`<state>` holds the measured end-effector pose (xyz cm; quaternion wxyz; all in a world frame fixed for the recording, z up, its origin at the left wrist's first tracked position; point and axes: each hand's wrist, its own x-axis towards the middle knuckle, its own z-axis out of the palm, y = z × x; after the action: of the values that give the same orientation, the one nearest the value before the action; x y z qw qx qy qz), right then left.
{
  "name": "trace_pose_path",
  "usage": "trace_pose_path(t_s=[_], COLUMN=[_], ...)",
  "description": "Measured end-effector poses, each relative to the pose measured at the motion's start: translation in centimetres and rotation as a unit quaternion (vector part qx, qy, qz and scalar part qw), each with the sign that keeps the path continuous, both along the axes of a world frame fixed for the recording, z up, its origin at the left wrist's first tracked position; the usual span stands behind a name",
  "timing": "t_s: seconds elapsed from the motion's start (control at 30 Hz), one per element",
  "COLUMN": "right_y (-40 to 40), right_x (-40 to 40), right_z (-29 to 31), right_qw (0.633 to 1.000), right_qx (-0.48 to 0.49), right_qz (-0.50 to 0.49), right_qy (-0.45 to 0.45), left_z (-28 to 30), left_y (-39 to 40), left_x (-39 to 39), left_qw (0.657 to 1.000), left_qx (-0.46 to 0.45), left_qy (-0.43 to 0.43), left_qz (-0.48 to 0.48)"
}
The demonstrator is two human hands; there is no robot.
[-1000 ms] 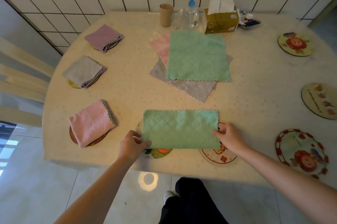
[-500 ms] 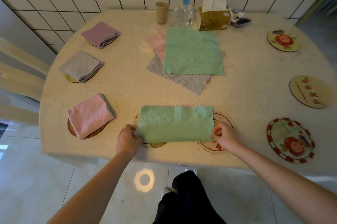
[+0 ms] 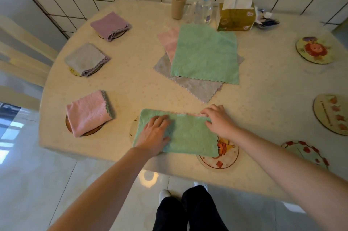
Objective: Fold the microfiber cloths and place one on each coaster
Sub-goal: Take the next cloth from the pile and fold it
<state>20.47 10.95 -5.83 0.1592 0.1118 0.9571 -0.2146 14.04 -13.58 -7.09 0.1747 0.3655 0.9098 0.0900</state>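
Both hands have moved from pinching the short ends of the half-folded green cloth [image 3: 186, 134] to lying on top of it. The left hand [image 3: 154, 134] rests flat on the left part, fingers straight and close together, pointing away from the person. The right hand [image 3: 219, 119] presses the far right corner with loosely bent, spread fingers. Both forearms reach in from the near edge of the table [image 3: 263, 87]. The cloth lies across two coasters, one peeking out at its left [image 3: 134, 129], one at its right [image 3: 222, 159]. On the left, folded pink [image 3: 88, 112], grey [image 3: 85, 59] and purple [image 3: 110, 25] cloths each sit on a coaster. Farther off lies a pile of unfolded cloths [image 3: 205, 53].
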Motion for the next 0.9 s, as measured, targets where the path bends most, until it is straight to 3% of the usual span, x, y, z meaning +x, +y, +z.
trace_pose_path(t_s=[0.23,0.37,0.47,0.67,0.9], right_y=[1.7,2.9,4.1,5.3,5.7], right_x=[-1.5,-1.9,-2.2,-2.0,-1.9], right_z=[-0.4,0.0,0.4,-0.4,-0.8], right_qw=[0.994,0.97,0.965,0.99,0.994], right_qx=[-0.032,0.104,0.151,0.051,0.053], right_qz=[0.091,0.203,0.18,0.1,0.081], right_qy=[-0.047,-0.083,-0.114,-0.079,-0.053], left_z=[-0.7,-1.0,-1.0,-1.1,-1.3], left_y=[1.3,1.0,0.9,0.6,-0.4], left_x=[-0.6,-0.3,-0.4,-0.6,-3.7], left_qw=[0.994,0.992,0.991,0.981,0.969], left_qx=[-0.109,-0.101,-0.098,-0.059,-0.033], left_qy=[-0.021,-0.055,-0.063,-0.083,0.073], left_qz=[0.016,0.052,0.072,0.164,0.232])
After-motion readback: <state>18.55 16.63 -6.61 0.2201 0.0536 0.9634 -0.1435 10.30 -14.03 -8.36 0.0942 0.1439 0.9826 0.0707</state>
